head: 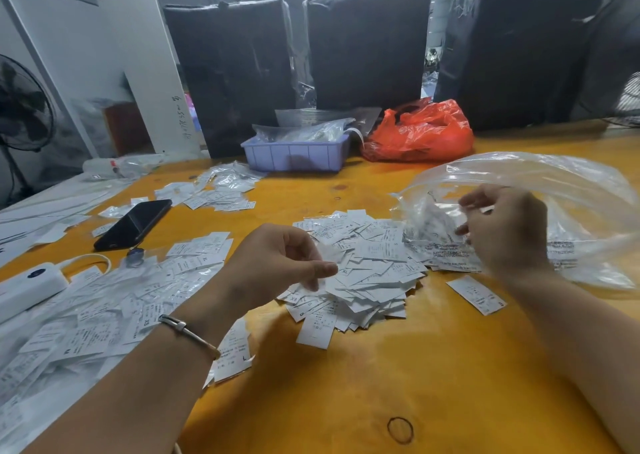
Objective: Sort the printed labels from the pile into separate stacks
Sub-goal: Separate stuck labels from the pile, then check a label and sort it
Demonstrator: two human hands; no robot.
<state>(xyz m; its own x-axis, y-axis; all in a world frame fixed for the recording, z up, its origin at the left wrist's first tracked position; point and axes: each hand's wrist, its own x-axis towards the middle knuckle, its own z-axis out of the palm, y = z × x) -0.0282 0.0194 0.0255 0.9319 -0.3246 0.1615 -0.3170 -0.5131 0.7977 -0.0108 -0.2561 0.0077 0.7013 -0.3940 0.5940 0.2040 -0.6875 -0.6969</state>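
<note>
Sorting stands at an early-to-middle stage, by the look of the tabletop (pixel 346 401).

Item: pile (pixel 360 273). Unsorted white labels heaped at centre, size letters S, XS and XL readable on several. Still large; most of the work appears left.

Item: spread (pixel 104 301). Wide layer of labels at left, overlapping loosely; M, XS, XL and L visible among them. Whether these count as finished stacks cannot be told; the edges are not squared.

Item: far group (pixel 214 190). Smaller scatter of labels and clear sleeves beyond the phone (pixel 133 223), apart from the pile.

Item: single label (pixel 476 294). Lies alone, just right of the pile, near the right forearm.

Item: bag (pixel 554 211). Clear plastic, lying open at right, printed text on its lower part; some white contents show inside, too blurred to identify.

Left hand (pixel 277 263): hovers over the pile's left edge, wrist bent, back up. Grip: thumb and forefinger pinching a label (pixel 329 254) just above the pile; other fingers curled under.

Right hand (pixel 502 225): raised at the bag's mouth, back toward the camera. Grip: fingers curled, pinching the bag's thin plastic.

Other: tray (pixel 294 156), red bag (pixel 422 131), white charger (pixel 31 285).
</note>
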